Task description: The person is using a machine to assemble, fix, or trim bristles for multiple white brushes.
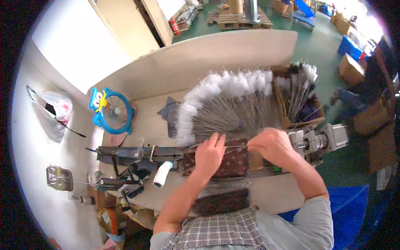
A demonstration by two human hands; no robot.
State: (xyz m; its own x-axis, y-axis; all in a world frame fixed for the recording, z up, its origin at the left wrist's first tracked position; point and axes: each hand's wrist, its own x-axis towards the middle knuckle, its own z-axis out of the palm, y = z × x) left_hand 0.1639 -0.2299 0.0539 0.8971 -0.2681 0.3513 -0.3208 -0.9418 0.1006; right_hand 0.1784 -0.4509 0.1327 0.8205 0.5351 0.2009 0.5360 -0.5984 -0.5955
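My right hand (273, 145) is closed in a pinch on thin metal wires (235, 148), which stretch left toward my other hand. My left hand (209, 155) lies over the left part of these wires, its fingers stretched out and pointing away from me. Whether its thumb presses on a wire is hidden. Just beyond both hands fans out a large pile of wire-stemmed brushes (233, 81) with white bristle heads at the far side. Beneath the hands is a dark brown patterned cloth (229, 164).
A motor-driven metal fixture (318, 141) stands at the right, a dark rail (125, 154) at the left. Nearby are a white bottle (163, 173), a blue cartoon-shaped fan (112, 110), and a box of more brushes (302, 93). A low panel (200, 50) borders the table's far side.
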